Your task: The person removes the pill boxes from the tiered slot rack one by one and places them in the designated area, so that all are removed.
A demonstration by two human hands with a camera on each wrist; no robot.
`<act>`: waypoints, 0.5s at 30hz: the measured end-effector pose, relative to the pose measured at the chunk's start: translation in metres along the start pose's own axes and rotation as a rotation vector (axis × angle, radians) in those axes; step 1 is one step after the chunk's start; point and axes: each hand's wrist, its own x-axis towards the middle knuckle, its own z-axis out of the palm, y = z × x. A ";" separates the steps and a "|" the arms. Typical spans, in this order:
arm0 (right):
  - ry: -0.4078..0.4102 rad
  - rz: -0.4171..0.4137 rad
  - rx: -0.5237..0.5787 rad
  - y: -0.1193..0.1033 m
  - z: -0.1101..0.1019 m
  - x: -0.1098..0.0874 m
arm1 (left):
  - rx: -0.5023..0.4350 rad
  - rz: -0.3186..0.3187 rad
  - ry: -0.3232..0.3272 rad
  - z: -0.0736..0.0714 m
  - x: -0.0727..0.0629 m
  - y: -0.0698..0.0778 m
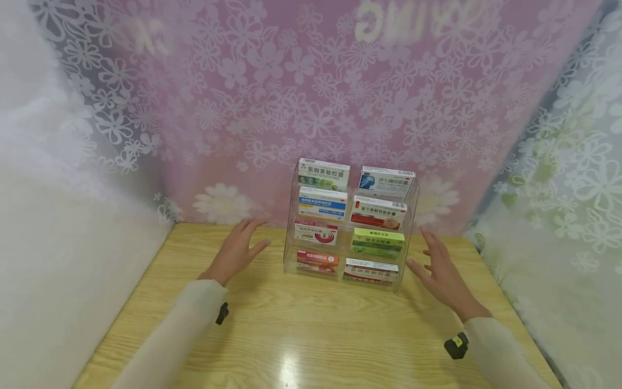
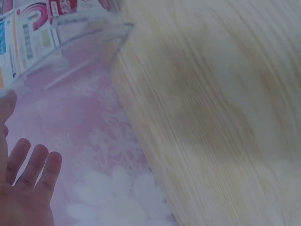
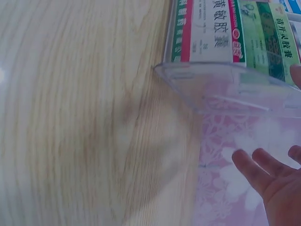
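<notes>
A clear plastic tiered rack (image 1: 286, 259) stands toward the back of the wooden table, with two columns of medicine boxes on its shelves. Among them are a green box (image 1: 378, 243), a blue-and-white box (image 1: 323, 205) and a white-and-red box (image 1: 371, 272). My left hand (image 1: 238, 248) hovers to the left of the rack, fingers extended and apart from it. On the other side my right hand (image 1: 439, 270) is close to the rack's right wall, its fingers loosely spread. Both hands hold nothing. In the right wrist view the rack's clear side panel (image 3: 225, 87) shows beyond the fingers.
Behind the table hangs a pink curtain (image 1: 311, 108) with white flower prints. Whitish sheets (image 1: 58, 189) enclose the left and right sides. Light wood tabletop (image 1: 272, 335) extends in front of the rack. Each sleeve has a small black device (image 1: 455, 346) at the wrist.
</notes>
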 end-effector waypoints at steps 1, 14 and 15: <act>-0.005 -0.004 0.019 -0.001 0.001 0.002 | -0.004 0.011 0.008 0.002 0.002 0.004; -0.014 -0.055 0.167 -0.001 0.019 0.016 | -0.067 0.054 -0.064 0.041 0.015 0.038; -0.019 -0.055 0.173 -0.001 0.020 0.016 | -0.083 0.048 -0.075 0.044 0.015 0.040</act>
